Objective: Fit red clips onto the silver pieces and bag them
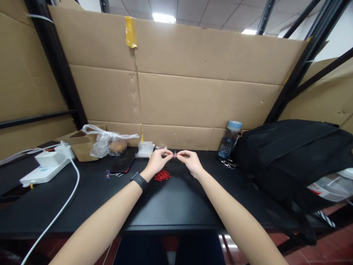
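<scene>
My left hand (157, 161) and my right hand (190, 161) meet above the black table (171, 202), fingertips pinched together on a tiny object (175, 155) that is too small to name. A black band sits on my left wrist. Just below my left hand lies a small heap of red clips (162, 175) on the table. A stack of small clear plastic bags (145, 149) lies just behind my left hand, by the cardboard wall.
A phone (122, 164) with a keyring lies left of the hands. Further left are a plastic bag with food (110, 143), a brown box (81, 145) and a white power strip (45, 170) with cable. A blue-capped bottle (230, 140), keys and a black backpack (292, 158) fill the right.
</scene>
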`<act>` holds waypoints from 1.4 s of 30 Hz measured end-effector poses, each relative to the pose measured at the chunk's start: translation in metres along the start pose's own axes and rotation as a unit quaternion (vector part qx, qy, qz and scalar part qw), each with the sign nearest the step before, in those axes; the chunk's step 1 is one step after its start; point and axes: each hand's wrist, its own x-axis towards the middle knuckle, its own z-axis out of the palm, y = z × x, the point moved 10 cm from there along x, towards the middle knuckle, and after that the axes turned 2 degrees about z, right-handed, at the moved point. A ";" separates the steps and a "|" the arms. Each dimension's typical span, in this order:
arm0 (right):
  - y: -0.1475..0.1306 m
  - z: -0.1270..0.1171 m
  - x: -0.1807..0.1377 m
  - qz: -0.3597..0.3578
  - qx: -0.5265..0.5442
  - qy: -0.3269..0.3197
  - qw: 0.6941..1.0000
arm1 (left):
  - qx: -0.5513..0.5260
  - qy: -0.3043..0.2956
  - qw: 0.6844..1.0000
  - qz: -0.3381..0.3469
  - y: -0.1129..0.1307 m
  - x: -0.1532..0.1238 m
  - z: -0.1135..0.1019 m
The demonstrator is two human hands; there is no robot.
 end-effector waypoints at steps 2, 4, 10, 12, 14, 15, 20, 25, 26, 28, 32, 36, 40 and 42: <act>0.006 0.004 -0.003 0.038 0.038 -0.019 0.998 | -0.003 -0.003 1.000 0.002 0.000 -0.001 0.001; 0.010 0.011 -0.006 0.076 0.100 -0.050 0.991 | -0.002 0.000 1.000 0.001 0.000 -0.001 0.001; 0.011 0.021 -0.014 0.114 0.192 -0.106 0.969 | 0.003 0.015 1.000 -0.002 -0.003 -0.001 0.000; 0.014 0.023 -0.014 0.120 0.199 -0.117 0.966 | 0.001 0.016 1.000 -0.006 -0.005 -0.001 0.000; 0.018 0.024 -0.014 0.130 0.203 -0.121 0.963 | -0.003 0.019 1.000 -0.010 -0.008 -0.001 0.001; 0.020 0.025 -0.013 0.134 0.207 -0.119 0.962 | -0.006 0.021 1.000 -0.012 -0.009 -0.001 0.001; 0.023 0.025 -0.012 0.143 0.229 -0.095 0.958 | -0.017 0.024 0.999 -0.015 -0.012 0.000 0.000; 0.021 0.024 -0.013 0.136 0.200 -0.087 0.966 | -0.010 0.022 1.000 -0.016 -0.013 -0.001 0.004; 0.020 0.024 -0.013 0.131 0.193 -0.088 0.968 | -0.006 0.020 1.000 -0.015 -0.011 -0.001 0.005; 0.018 0.023 -0.012 0.122 0.179 -0.087 0.972 | 0.009 0.004 1.000 -0.004 -0.005 -0.001 0.006; 0.015 0.014 -0.007 0.106 0.147 -0.071 0.981 | 0.127 -0.030 0.989 0.071 0.015 0.005 -0.017; 0.008 -0.004 -0.002 0.091 0.097 -0.036 0.990 | 0.345 -0.010 0.936 0.064 -0.008 0.011 -0.079; 0.002 -0.015 0.000 0.079 0.068 -0.024 0.994 | 0.444 -0.074 0.893 -0.020 -0.061 0.008 -0.115; -0.001 -0.019 0.001 0.073 0.058 -0.021 0.995 | 0.453 -0.087 0.886 -0.043 -0.074 0.006 -0.123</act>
